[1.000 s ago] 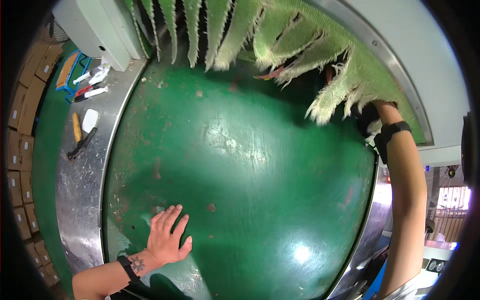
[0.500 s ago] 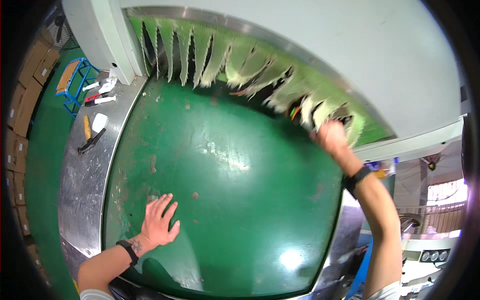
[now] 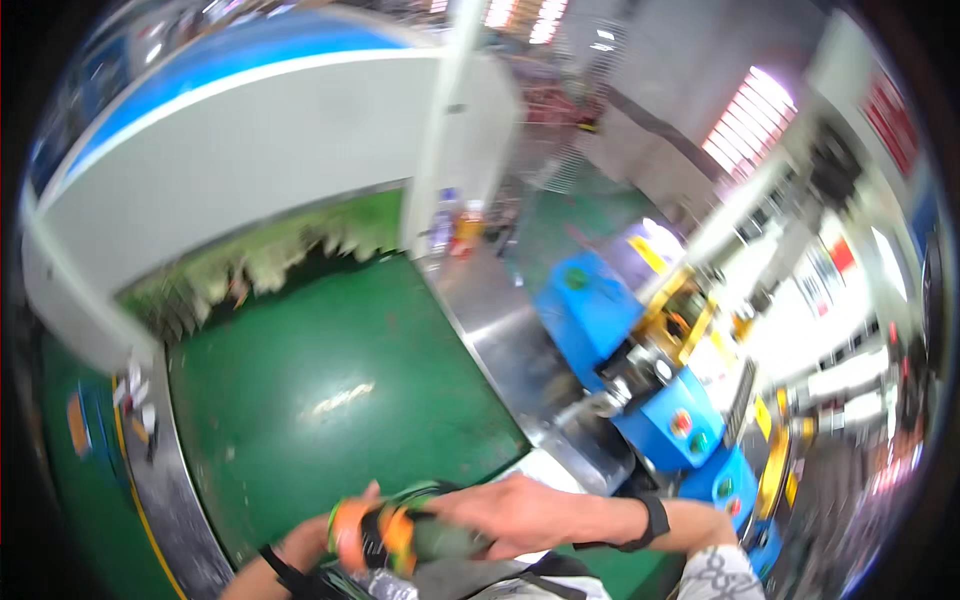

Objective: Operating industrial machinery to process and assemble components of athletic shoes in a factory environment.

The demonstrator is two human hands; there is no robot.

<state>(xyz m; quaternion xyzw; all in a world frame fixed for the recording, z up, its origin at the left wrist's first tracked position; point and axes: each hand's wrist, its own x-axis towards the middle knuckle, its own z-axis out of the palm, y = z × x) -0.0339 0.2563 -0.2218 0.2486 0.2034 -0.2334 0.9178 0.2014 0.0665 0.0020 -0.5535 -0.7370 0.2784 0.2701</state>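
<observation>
Close to my body, above the lower edge, my right hand (image 3: 515,510) is closed over the dark grey-green part of a blurred object (image 3: 400,540). Its other end is orange, black and green; motion hides what kind of thing it is. My left hand (image 3: 318,538) is right at that coloured end, mostly covered by it, with one fingertip showing above. Whether the left fingers grip it is hidden. Beyond both hands lies a green conveyor belt (image 3: 330,430), leading under a frayed green strip curtain (image 3: 270,255).
A white machine housing (image 3: 270,130) stands over the belt's far end. Steel ledges (image 3: 490,320) run along both sides; small tools lie on the left one. At right are blue control boxes (image 3: 665,420) with buttons. Bottles (image 3: 466,228) stand by the housing's right post.
My right hand has come back from the curtain to my body with the coloured object. My left hand has left the belt and joined it. The view has swung right.
</observation>
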